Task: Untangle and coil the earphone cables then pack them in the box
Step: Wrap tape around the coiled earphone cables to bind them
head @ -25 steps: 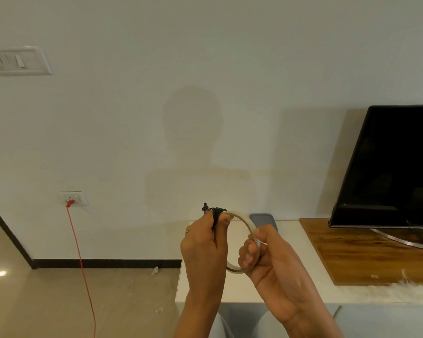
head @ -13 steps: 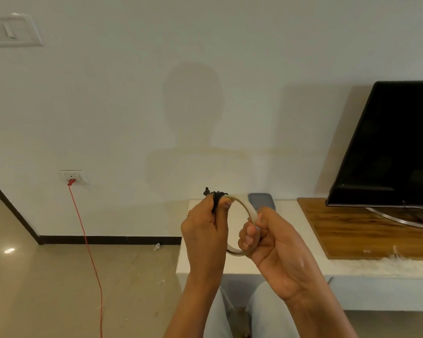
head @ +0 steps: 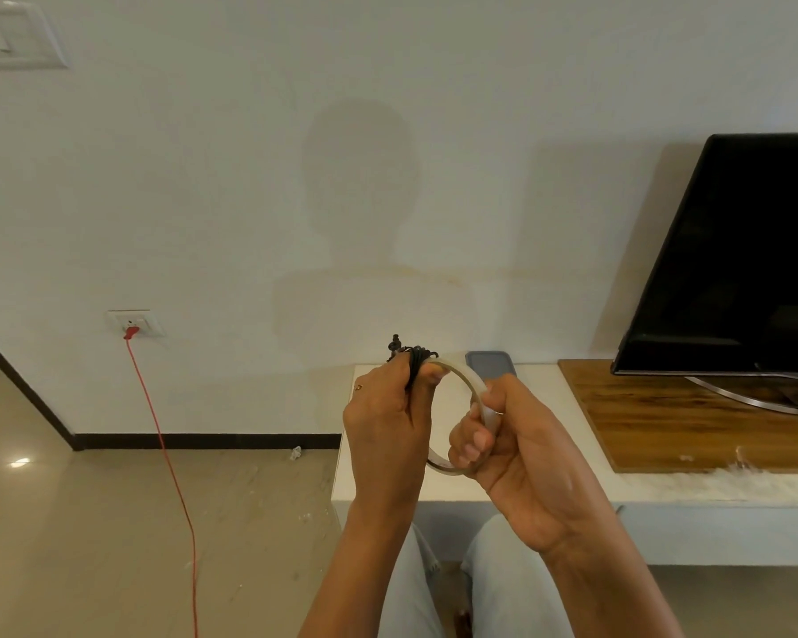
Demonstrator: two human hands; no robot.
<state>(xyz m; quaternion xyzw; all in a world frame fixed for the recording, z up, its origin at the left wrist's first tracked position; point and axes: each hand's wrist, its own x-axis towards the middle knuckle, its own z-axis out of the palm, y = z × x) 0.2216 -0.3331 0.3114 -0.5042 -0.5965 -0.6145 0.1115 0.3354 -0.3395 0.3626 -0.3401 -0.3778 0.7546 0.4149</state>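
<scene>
My left hand (head: pixel 388 421) pinches a small black coil of earphone cable (head: pixel 414 359) between thumb and fingers; an earbud tip sticks up from the bundle. My right hand (head: pixel 512 448) grips a thin ring-shaped roll of clear tape (head: pixel 468 384), fingers curled round its right side. The ring's top edge touches the cable coil by my left thumb. Both hands are held up in front of the white low table (head: pixel 549 393). No box is in view.
A grey phone-like slab (head: pixel 489 361) lies at the table's back edge. A black TV (head: pixel 733 269) stands on a wooden board (head: pixel 692 425) at right. A red cord (head: pixel 167 458) runs from a wall socket (head: pixel 134 322) down to the floor. My knees are below the hands.
The camera tilted down, so the scene shifted up in view. The hands keep the same hold on cable and tape, barely shifting against each other.
</scene>
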